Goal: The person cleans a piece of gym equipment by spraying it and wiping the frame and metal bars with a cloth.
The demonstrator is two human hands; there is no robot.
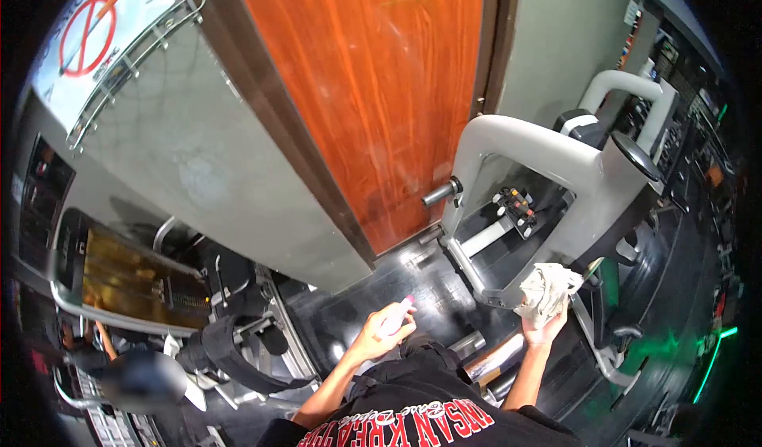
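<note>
In the head view, my left hand [379, 337] is at the lower middle, its fingers wrapped round a small whitish bottle [394, 319] with a pink tip. To the right, my right hand [544, 329] holds up a crumpled off-white cloth [547, 291], which bunches above the palm and hides part of the fingers. The two hands are well apart, in front of the black shirt [405, 415] with red and white lettering. Behind the cloth stands a grey exercise machine [548, 157].
An orange-brown wooden door [381, 90] stands ahead between grey walls. A wire rack [131, 70] is on the wall at upper left. Gym equipment and a person [147, 377] are at lower left. More machines line the right, with green light on the dark floor [317, 312].
</note>
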